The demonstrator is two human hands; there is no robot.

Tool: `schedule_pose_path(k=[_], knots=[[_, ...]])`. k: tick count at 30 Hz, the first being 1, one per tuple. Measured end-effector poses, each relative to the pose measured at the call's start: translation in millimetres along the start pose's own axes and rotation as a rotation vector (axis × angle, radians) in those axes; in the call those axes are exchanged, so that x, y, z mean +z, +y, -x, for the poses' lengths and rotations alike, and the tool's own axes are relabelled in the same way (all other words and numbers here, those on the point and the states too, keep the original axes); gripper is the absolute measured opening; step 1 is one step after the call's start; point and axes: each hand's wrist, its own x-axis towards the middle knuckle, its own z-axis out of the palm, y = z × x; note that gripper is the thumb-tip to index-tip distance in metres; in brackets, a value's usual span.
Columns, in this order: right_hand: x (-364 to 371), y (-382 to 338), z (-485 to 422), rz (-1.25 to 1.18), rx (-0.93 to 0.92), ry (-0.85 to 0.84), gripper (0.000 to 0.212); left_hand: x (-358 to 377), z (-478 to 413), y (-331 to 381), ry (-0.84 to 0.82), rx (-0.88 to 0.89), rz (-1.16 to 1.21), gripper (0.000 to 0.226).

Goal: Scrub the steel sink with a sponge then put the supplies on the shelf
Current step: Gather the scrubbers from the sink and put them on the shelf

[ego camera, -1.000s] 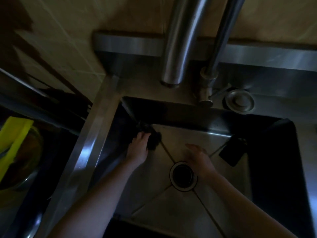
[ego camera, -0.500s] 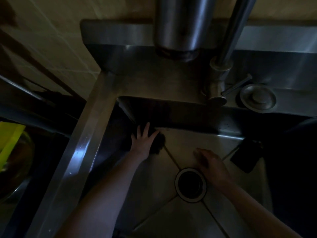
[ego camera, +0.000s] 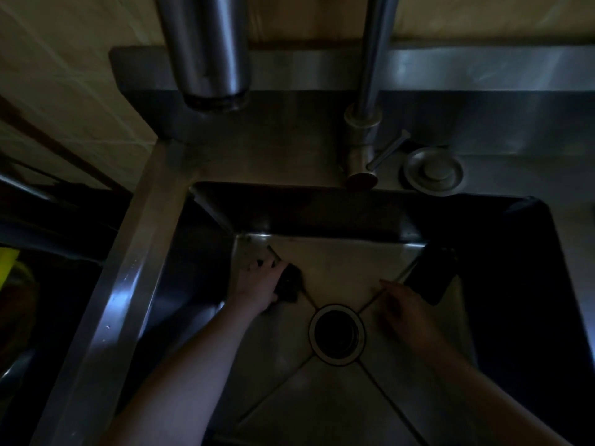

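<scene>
The scene is dim. A steel sink with a round drain fills the view. My left hand is down in the basin's far left part and presses a dark sponge against the floor, fingers spread over it. My right hand rests flat on the basin floor just right of the drain, fingers loosely extended, holding nothing.
A dark flat object leans in the basin's far right corner. The tap with its lever and a wide spout stand over the back ledge, beside a round steel cap. A second basin with something yellow lies left.
The camera has dropped closer to the basin. My left hand with the sponge has slid slightly back from the far left corner toward the drain. My right hand has stayed beside the drain.
</scene>
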Motion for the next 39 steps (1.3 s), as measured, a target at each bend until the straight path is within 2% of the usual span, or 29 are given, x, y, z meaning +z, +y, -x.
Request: schedule_pose_path(k=[4, 8, 11, 15, 19, 26, 30, 39], knots=[[-17.8, 6.1, 2.7, -0.011, 0.077, 0.088, 0.047, -15.3, 13.5, 23.7, 0.047, 0.024, -0.019, 0.077], [-41.5, 1.0, 3.7, 0.066, 0.164, 0.186, 0.052, -28.2, 21.3, 60.5, 0.036, 0.082, -0.068, 0.074], [-54.1, -2.7, 0.3, 0.062, 0.281, 0.170, 0.061, -33.1, 19.9, 85.3, 0.049, 0.096, -0.055, 0.075], [-56.9, 5.1, -10.6, 0.027, 0.352, 0.146, 0.066, -37.1, 13.9, 111.2, 0.108, 0.149, -0.073, 0.075], [-52.6, 7.6, -24.3, 0.167, 0.413, 0.134, 0.069, -38.0, 7.6, 127.0, 0.137, 0.158, -0.065, 0.074], [-39.0, 1.9, -43.7, 0.252, 0.476, 0.213, 0.055, -33.1, 1.4, 121.8, 0.162, 0.129, -0.076, 0.074], [-36.3, -0.1, -39.0, 0.258, 0.498, 0.213, 0.058, -32.4, 6.8, 110.0, 0.133, 0.117, -0.029, 0.075], [-30.9, -16.5, 0.8, 0.054, 0.527, 0.153, 0.060, -41.8, 45.6, 82.3, 0.158, 0.054, 0.025, 0.075]])
